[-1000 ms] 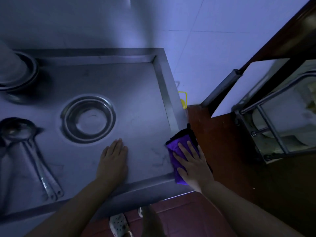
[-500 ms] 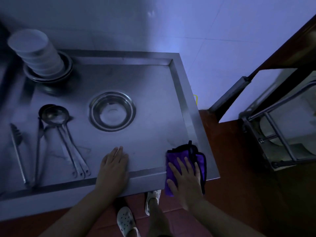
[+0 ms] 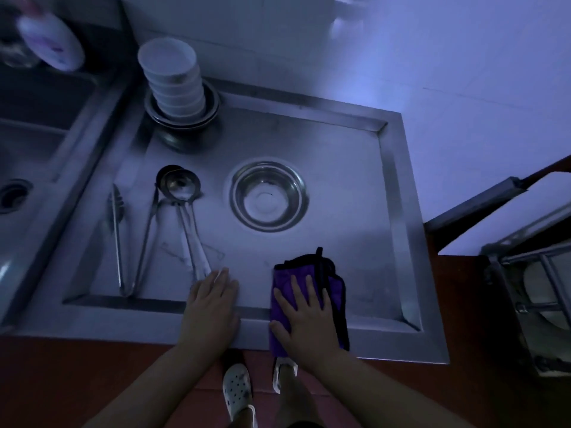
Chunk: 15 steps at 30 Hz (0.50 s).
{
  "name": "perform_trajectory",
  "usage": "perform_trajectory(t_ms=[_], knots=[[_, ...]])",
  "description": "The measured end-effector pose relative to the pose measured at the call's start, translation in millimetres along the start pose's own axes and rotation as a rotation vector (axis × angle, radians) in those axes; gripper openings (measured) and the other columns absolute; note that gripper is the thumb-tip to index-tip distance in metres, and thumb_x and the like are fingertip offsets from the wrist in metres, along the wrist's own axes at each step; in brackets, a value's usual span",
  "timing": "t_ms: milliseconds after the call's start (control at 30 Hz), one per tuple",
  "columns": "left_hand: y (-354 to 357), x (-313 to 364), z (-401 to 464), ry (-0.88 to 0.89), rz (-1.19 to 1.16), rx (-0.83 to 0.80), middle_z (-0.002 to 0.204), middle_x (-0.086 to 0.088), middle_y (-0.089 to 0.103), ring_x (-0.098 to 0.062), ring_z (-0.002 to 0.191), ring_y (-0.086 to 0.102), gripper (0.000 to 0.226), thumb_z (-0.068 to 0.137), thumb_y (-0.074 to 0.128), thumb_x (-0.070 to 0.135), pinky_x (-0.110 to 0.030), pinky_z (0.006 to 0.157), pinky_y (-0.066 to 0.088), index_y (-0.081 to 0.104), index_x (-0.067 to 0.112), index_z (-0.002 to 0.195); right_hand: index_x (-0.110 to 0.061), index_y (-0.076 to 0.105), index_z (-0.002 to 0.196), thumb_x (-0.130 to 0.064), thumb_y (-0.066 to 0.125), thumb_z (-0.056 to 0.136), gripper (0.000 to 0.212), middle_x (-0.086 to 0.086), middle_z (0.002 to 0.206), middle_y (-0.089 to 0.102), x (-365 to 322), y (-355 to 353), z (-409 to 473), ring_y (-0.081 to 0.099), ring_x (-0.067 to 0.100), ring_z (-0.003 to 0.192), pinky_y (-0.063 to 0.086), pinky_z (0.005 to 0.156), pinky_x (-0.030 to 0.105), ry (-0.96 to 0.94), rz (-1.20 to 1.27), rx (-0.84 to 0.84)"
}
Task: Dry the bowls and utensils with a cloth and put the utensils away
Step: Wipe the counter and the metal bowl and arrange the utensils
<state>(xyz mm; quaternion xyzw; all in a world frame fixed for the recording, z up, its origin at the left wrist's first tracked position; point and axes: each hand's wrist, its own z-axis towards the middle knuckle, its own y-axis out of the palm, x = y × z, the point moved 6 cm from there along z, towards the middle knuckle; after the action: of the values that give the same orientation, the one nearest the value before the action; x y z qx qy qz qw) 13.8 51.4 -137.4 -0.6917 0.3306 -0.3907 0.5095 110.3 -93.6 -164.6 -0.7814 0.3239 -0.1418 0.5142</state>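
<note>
A steel bowl [image 3: 269, 196] sits upright in the middle of the steel draining tray [image 3: 398, 186]. Left of it lie two stacked ladles [image 3: 182, 189] and steel tongs [image 3: 119, 236], handles toward me. A stack of white bowls [image 3: 173, 78] stands upside down on steel bowls at the tray's back left. A purple cloth [image 3: 335, 288] with black trim lies over the tray's front rim. My right hand [image 3: 304, 319] rests flat on the cloth, fingers spread. Flat on the front rim is my left hand [image 3: 213, 307], holding nothing, its fingertips beside the ladle handles.
A sink basin with a drain [image 3: 12, 194] lies to the left, a white bottle [image 3: 51, 41] behind it. A metal rack [image 3: 531, 291] with dishes stands at the right. Below the tray are red floor tiles and my feet in white clogs [image 3: 238, 393].
The view has swung left and down, bringing the sink, bottle and whole bowl stack into sight. My right hand and the cloth have slid left along the tray's front rim.
</note>
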Motion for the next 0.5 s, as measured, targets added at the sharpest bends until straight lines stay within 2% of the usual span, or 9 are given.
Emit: perform_trajectory(t_ms=[33, 100, 200, 300, 500], knots=[[-0.5, -6.1, -0.5, -0.025, -0.007, -0.006, 0.113, -0.02, 0.067, -0.039, 0.104, 0.063, 0.05, 0.051, 0.073, 0.018, -0.052, 0.083, 0.051, 0.071, 0.003, 0.099, -0.036, 0.032, 0.146, -0.064, 0.025, 0.085, 0.067, 0.002, 0.158, 0.016, -7.9, 3.4, 9.9, 0.006, 0.036, 0.145, 0.009, 0.113, 0.063, -0.056, -0.02, -0.01], [0.0, -18.5, -0.8, -0.071, -0.019, -0.025, 0.114, -0.02, 0.066, -0.039, 0.107, 0.062, 0.057, 0.047, 0.084, 0.017, -0.052, 0.085, 0.05, 0.07, 0.004, 0.101, -0.038, 0.006, 0.15, -0.066, 0.011, 0.086, 0.071, -0.002, 0.156, -0.017, -21.9, 9.6, 30.9, -0.027, 0.031, 0.14, -0.017, 0.112, 0.058, -0.167, -0.037, 0.006], [-3.2, -34.5, 3.3, -0.123, -0.007, -0.03, 0.115, -0.02, 0.066, -0.038, 0.106, 0.063, 0.061, 0.042, 0.088, 0.018, -0.051, 0.084, 0.05, 0.071, 0.009, 0.101, -0.04, -0.018, 0.145, -0.065, 0.011, 0.089, 0.068, -0.005, 0.143, -0.043, -37.7, 12.5, 60.9, -0.048, 0.024, 0.129, -0.03, 0.104, 0.054, -0.279, -0.066, -0.039], [-6.5, -47.3, 11.8, -0.165, -0.004, -0.034, 0.114, -0.02, 0.067, -0.038, 0.103, 0.064, 0.056, 0.046, 0.089, 0.018, -0.051, 0.083, 0.051, 0.073, 0.011, 0.099, -0.04, -0.027, 0.141, -0.062, 0.016, 0.091, 0.069, -0.005, 0.142, -0.045, -51.1, 6.7, 86.5, -0.049, 0.024, 0.128, -0.032, 0.102, 0.054, -0.359, -0.151, -0.025], [-12.5, -66.8, 35.0, -0.265, 0.029, -0.065, 0.12, -0.017, 0.064, -0.035, 0.109, 0.062, 0.068, 0.04, 0.091, 0.025, -0.052, 0.087, 0.05, 0.072, 0.015, 0.105, -0.036, -0.012, 0.148, -0.062, 0.019, 0.087, 0.072, -0.002, 0.153, -0.027, -79.4, -6.1, 129.1, -0.036, 0.028, 0.137, -0.024, 0.107, 0.059, -0.491, -0.23, 0.018]])
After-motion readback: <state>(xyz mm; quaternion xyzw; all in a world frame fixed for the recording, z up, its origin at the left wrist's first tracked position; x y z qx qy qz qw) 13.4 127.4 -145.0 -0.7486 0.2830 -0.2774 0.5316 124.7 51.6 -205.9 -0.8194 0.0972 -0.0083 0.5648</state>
